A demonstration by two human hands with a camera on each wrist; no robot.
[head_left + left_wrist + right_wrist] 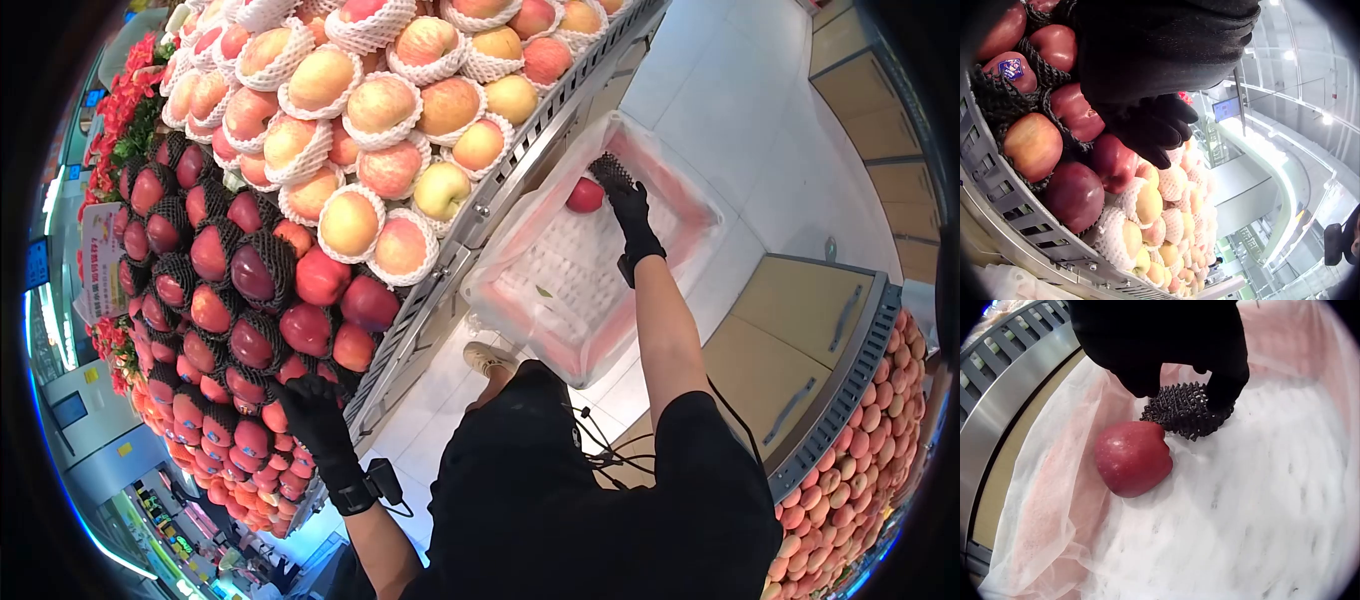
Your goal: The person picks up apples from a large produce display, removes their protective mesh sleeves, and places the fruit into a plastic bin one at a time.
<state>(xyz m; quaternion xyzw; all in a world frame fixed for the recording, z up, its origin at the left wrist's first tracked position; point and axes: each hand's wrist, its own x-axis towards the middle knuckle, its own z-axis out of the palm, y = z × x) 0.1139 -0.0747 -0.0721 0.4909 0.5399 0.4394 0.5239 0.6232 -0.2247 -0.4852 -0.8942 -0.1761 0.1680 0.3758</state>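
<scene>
My right hand [630, 212], in a black glove, reaches into a crate [655, 165] lined with white and pink sheeting. Thumb and fingers pinch a black foam net sleeve [1188, 411] near the crate's far end. Right beside the net, a bare red apple [1134, 459] lies on the lining, also seen as a red apple [585, 195] from the head. Over the display of red apples, my gloved left hand [318, 418] hovers with relaxed fingers [1175, 111] and nothing between them. Below it are dark red apples [1114, 164], some in black nets.
Pale apples [380, 103] in white foam nets fill the upper display, behind a slotted grey rail [520, 150]. Cabinets [790, 330] with a fruit display [880, 420] stand at the right. A small leaf [544, 292] lies in the crate. Cables [610, 455] hang by my body.
</scene>
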